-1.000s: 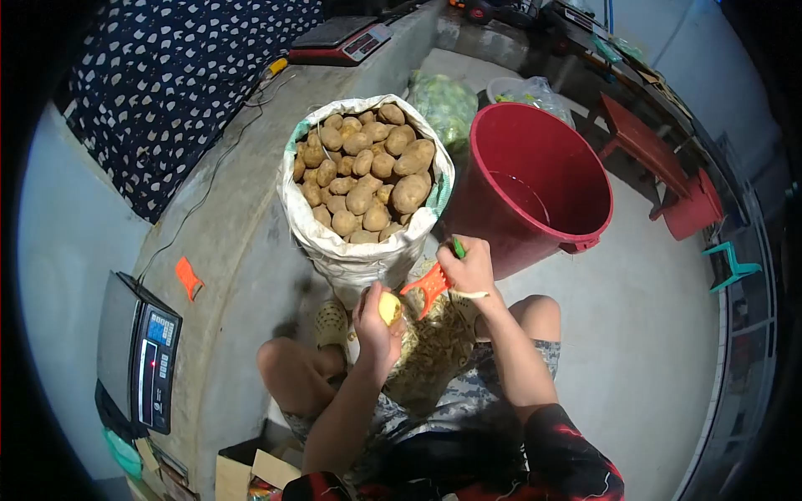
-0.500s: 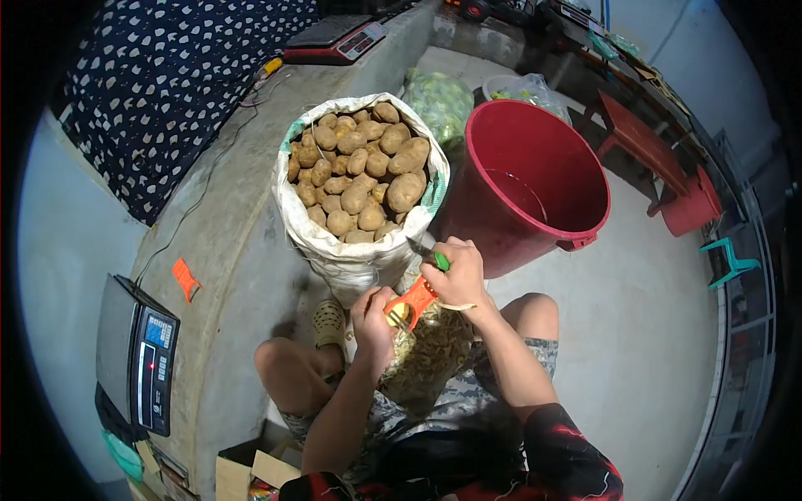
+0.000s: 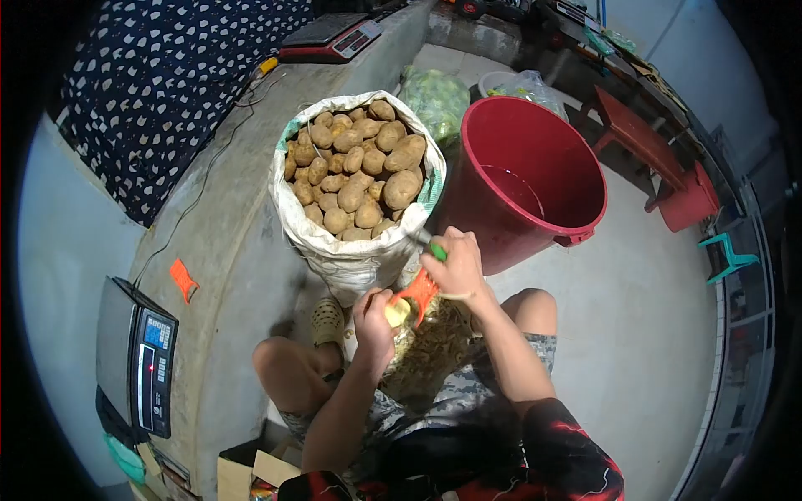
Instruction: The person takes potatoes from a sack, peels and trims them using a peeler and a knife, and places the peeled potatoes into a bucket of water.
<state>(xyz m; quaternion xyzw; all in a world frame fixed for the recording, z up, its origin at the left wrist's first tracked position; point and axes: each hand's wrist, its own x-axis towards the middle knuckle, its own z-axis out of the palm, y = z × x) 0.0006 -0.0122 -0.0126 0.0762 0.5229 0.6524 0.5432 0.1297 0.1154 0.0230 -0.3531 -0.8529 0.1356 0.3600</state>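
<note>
My left hand (image 3: 374,323) is closed around a peeled, pale yellow potato (image 3: 398,313). An orange peeler (image 3: 420,294) is gripped in my right hand (image 3: 454,265), its head close beside the potato. The same hand also holds a green-handled knife (image 3: 436,250), whose blade points up and left, away from the potato. A strip of peel (image 3: 456,296) clings near my right wrist. Below both hands, a heap of peelings (image 3: 430,351) lies between my legs. Just beyond them stands a white sack (image 3: 334,250) full of unpeeled potatoes (image 3: 351,196).
A large red bin (image 3: 535,192) with some liquid inside stands right of the sack. On the concrete ledge at left lie another orange peeler (image 3: 183,280) and a digital scale (image 3: 154,367). A second scale (image 3: 330,42) sits farther back. A bag of green vegetables (image 3: 434,100) stands behind.
The peeler has shifted slightly and its head turned against the potato, showing more of the peeled surface. The knife in my right hand has tilted. My left hand keeps its hold.
</note>
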